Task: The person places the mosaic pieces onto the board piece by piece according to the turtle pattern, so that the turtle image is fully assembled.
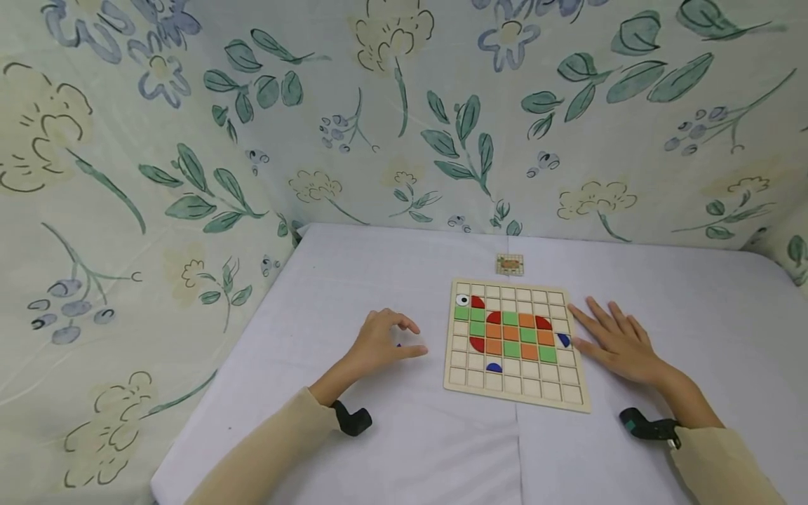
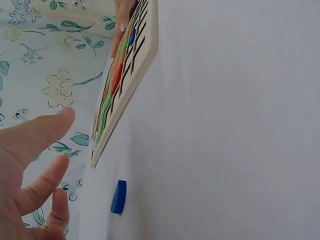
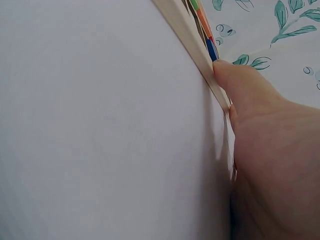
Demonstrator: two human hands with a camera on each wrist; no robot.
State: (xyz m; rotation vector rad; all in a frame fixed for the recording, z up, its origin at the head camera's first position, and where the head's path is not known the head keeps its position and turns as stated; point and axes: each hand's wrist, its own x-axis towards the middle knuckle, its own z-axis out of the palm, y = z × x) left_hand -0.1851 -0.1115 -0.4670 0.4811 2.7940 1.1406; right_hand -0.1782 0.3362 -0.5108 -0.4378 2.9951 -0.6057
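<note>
A square wooden grid board (image 1: 517,396) lies on the table, with green, orange, red and blue pieces and a round eye piece (image 1: 463,300) set in its cells. My left hand (image 1: 381,340) hovers left of the board, thumb and fingers apart with nothing between them. Below those fingers a loose blue piece (image 2: 119,197) sits on the cloth; the hand mostly hides it in the head view. My right hand (image 1: 621,344) rests at the board's right edge, fingers spread. Its thumb touches the edge beside a dark blue piece (image 1: 564,340).
A small pattern card (image 1: 510,264) lies just behind the board. White cloth (image 1: 353,273) covers the table, and a floral curtain (image 1: 404,112) hangs behind it and along the left side. Each wrist carries a black camera mount (image 1: 355,421).
</note>
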